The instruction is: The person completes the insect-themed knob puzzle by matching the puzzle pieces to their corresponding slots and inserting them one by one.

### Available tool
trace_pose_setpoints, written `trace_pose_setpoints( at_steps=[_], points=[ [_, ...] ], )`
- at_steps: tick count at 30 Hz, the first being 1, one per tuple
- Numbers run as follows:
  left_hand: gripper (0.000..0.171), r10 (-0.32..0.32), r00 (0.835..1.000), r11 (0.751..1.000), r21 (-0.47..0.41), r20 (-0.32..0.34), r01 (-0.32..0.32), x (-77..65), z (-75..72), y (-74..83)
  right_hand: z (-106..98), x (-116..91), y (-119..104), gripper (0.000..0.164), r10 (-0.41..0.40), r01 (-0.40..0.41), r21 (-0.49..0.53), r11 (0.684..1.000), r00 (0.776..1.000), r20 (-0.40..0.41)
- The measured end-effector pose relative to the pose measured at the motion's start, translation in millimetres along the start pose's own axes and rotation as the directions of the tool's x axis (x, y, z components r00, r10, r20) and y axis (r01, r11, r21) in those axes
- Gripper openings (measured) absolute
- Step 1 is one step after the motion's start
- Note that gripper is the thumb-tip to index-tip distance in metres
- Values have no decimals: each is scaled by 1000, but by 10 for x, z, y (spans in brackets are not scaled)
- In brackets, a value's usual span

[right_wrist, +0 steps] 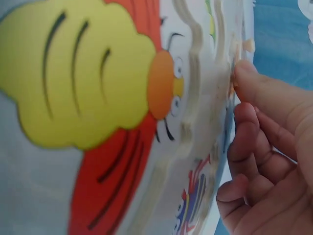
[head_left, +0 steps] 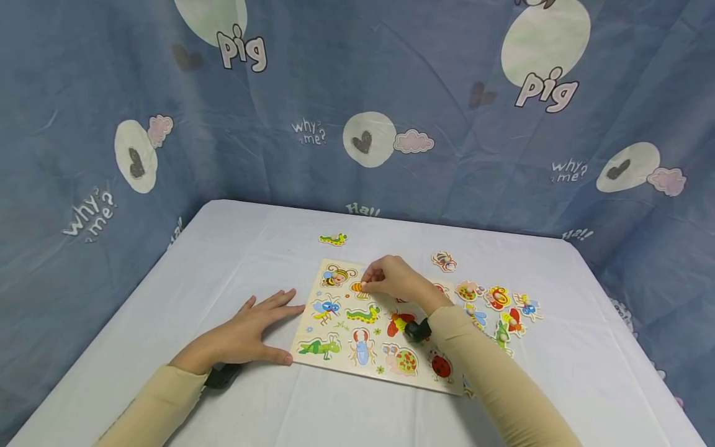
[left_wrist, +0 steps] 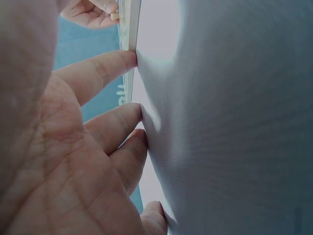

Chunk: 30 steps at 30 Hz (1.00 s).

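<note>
A pale wooden insect puzzle board (head_left: 342,324) lies on the table. My left hand (head_left: 246,332) rests flat with fingers spread at its left side, thumb and a fingertip touching the edge. Over the board's top row, my right hand (head_left: 393,278) pinches an orange-striped insect piece (head_left: 358,289) between thumb and index finger. That piece is mostly hidden by the fingers in the right wrist view. Left of it is the bee (head_left: 336,276); below are the caterpillar (head_left: 363,314) and the red-winged insect (head_left: 398,324). The right forearm covers part of the board's right side.
A loose caterpillar piece (head_left: 332,239) lies beyond the board and a spider piece (head_left: 444,261) at its far right. Several more pieces, including a snail (head_left: 468,290) and a butterfly (head_left: 497,298), cluster on the white tablecloth (head_left: 251,248) to the right. A blue curtain (head_left: 313,81) hangs behind.
</note>
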<state>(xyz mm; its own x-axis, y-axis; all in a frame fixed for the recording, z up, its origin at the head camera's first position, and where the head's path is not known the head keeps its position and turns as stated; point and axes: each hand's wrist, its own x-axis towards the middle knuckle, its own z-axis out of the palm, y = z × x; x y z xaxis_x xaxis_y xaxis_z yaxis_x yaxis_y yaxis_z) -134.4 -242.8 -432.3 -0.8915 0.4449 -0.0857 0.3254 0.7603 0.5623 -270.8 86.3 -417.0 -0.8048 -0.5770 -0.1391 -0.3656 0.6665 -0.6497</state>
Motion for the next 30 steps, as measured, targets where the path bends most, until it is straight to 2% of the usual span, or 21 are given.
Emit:
trace_pose_setpoints(
  at_steps=[12, 20, 30],
  points=[
    [98, 5, 1000, 1000, 0, -1, -5, 3, -12, 6, -220, -76, 142, 20, -44, 44, 16, 999, 999, -10],
    [98, 9, 1000, 1000, -7, -4, -9, 1, 4, -13, -373, -143, 307, 23, 44, -42, 26, 999, 997, -69],
    [99, 8, 1000, 1000, -15, 3, -8, -7, -3, 5, -536, -262, 536, 24, 112, -111, 14, 994, 980, -166]
  ],
)
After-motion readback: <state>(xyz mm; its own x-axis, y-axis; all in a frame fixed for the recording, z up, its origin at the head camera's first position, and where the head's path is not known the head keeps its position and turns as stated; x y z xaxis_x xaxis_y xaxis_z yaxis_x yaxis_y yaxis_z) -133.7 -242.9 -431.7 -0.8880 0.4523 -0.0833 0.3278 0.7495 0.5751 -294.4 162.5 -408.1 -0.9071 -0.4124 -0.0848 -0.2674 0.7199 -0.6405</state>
